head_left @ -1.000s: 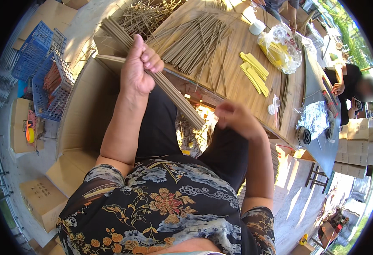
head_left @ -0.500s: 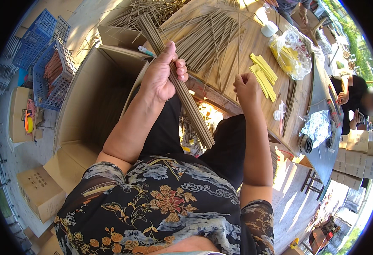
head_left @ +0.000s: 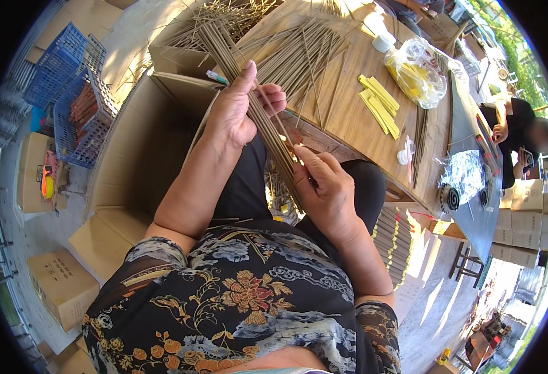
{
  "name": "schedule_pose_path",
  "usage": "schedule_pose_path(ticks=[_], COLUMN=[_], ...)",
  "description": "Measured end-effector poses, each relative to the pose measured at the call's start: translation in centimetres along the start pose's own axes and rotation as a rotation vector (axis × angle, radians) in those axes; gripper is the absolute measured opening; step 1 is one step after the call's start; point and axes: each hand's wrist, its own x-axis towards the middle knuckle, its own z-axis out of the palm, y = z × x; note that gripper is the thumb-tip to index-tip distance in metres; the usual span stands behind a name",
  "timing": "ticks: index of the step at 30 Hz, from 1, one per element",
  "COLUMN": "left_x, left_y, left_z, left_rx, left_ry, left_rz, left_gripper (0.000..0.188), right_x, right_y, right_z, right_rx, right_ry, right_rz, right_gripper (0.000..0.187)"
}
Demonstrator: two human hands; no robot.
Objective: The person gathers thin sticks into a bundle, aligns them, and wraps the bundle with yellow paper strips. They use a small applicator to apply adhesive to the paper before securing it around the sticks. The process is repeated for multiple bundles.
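My left hand point(head_left: 231, 118) grips a bundle of thin brown incense sticks point(head_left: 280, 156), held slantwise over my lap. Its thumb lies along the bundle, while its fingers are loosened on the far side. At the bundle's lower half is my right hand point(head_left: 329, 190), with thumb and forefinger pinching a single incense stick point(head_left: 279, 124) that lies along the bundle's right side. Whether the right hand's other fingers also touch the bundle is hard to make out. Many loose sticks point(head_left: 292, 62) are spread on the wooden table point(head_left: 349, 131) just beyond my hands.
Yellow strips point(head_left: 380, 105), a clear plastic bag point(head_left: 416, 73) and a white round container point(head_left: 383, 42) sit on the table. An open cardboard box point(head_left: 121, 143) stands at my left, blue crates point(head_left: 55, 65) beyond it. Another person point(head_left: 517, 134) is at the far right.
My right hand has come down and left to the bundle, bringing a single stick against it. The left hand's fingers have opened somewhat. The bundle has stayed nearly in place.
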Motion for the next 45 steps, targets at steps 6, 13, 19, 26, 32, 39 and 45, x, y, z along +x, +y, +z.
schedule_pose_path(ticks=[6, 13, 19, 26, 32, 39, 45], left_x=[-0.5, -0.7, -1.0, -1.0, -1.1, -1.6, -2.3], left_y=[0.1, 0.4, 0.2, 0.3, 0.1, -0.6, -1.3], left_z=[-0.1, -0.1, 0.9, 0.7, 0.8, 1.1, 1.8], left_rx=[-0.016, -0.025, -0.046, -0.093, -0.033, -0.065, 0.014], left_ry=[-0.016, -0.023, 0.07, -0.06, -0.133, -0.313, -0.223], left_rz=[-0.002, -0.018, -0.006, -0.021, -0.012, -0.073, 0.055], left_gripper=[0.036, 0.036, 0.036, 0.033, 0.028, 0.024, 0.023], right_x=[-0.4, -0.5, -0.6, -0.7, 0.7, 2.0, 1.6], right_y=[-0.5, -0.9, -0.8, -0.3, 0.2, 0.4, 0.9], right_z=[0.3, -0.3, -0.4, -0.6, 0.3, 1.8, 2.2], right_rx=[-0.074, -0.101, -0.105, -0.046, -0.004, 0.825, 0.712], right_ry=[-0.013, -0.099, -0.126, -0.165, -0.104, -0.652, -0.598], right_rz=[-0.14, -0.148, -0.127, -0.098, -0.01, 0.706, 0.691], right_gripper=[0.029, 0.031, 0.034, 0.031, 0.042, 0.03, 0.027])
